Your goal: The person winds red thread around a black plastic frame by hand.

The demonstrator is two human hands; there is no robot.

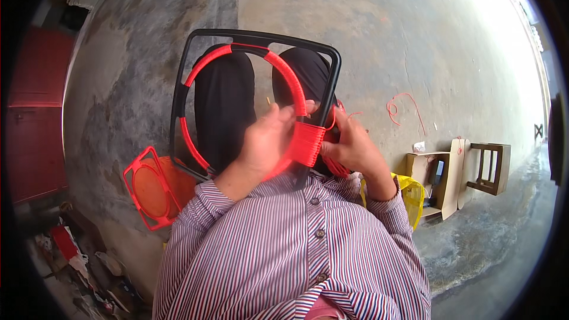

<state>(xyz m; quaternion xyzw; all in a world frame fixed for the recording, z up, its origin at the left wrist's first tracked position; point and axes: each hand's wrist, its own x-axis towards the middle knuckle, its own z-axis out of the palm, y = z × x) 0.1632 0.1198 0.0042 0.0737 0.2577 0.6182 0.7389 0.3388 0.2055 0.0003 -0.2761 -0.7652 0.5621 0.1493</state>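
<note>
Over my knees lies a black four-sided frame [335, 74] with a round ring [288, 77] inside it, much of the ring wrapped in red cord. A broad block of tight red cord windings [309, 145] joins the ring to the frame's right side. My left hand [264, 142], slightly blurred, is closed on the ring just left of the windings, some fingertips hidden behind it. Right of the frame, my right hand [354, 147] is closed with thumb and fingers on the red cord [332, 120], which loops off the windings. More red cord [338, 169] hangs below that hand.
At left, a red frame with a ring [151, 186] leans by an orange round seat [184, 181]. A yellow bag [410, 198], an open cardboard box [435, 184] and a small wooden stool [501, 169] stand at right. Loose red cord [409, 104] lies on the concrete floor.
</note>
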